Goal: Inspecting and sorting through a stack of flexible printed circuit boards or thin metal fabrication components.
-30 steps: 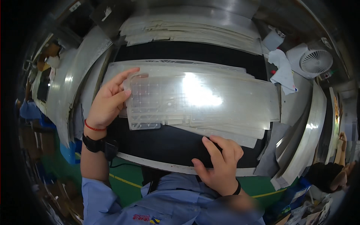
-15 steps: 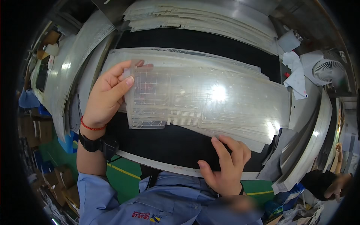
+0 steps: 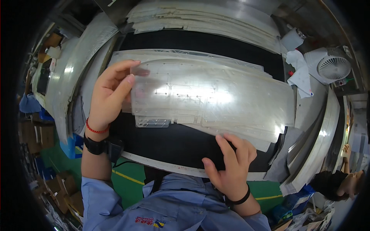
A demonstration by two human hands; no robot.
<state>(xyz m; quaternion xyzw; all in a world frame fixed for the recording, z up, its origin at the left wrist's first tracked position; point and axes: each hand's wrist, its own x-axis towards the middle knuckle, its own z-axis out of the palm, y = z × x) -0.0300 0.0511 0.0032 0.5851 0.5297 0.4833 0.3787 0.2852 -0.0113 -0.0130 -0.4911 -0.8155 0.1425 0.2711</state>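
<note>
My left hand point(image 3: 107, 97) pinches the upper left corner of a clear plastic film sheet point(image 3: 227, 82) between thumb and fingers, which show partly through it. The sheet is long, slightly bowed, and printed with thin lines and dots, with bright glare on its middle. It lies over more such sheets, whose lower edges with a comb-like strip point(image 3: 187, 119) stick out underneath. My right hand point(image 3: 234, 163) is open, its fingers apart and its fingertips close to the lower edge of the sheets; whether they touch is unclear.
The sheets rest on a black table surface point(image 3: 169, 144). Behind lies a pile of clear sheets point(image 3: 208, 21). More sheet stacks stand at the left point(image 3: 71, 73) and right point(image 3: 312, 146). A white fan point(image 3: 333, 69) and a white cloth point(image 3: 300, 75) are at the right. Another person point(image 3: 331, 184) is at the far right.
The top sheet now shows a plainer area, and its left lower edge sits higher, baring more of the sheets below. My left hand still grips the corner; my right hand has shifted slightly upward.
</note>
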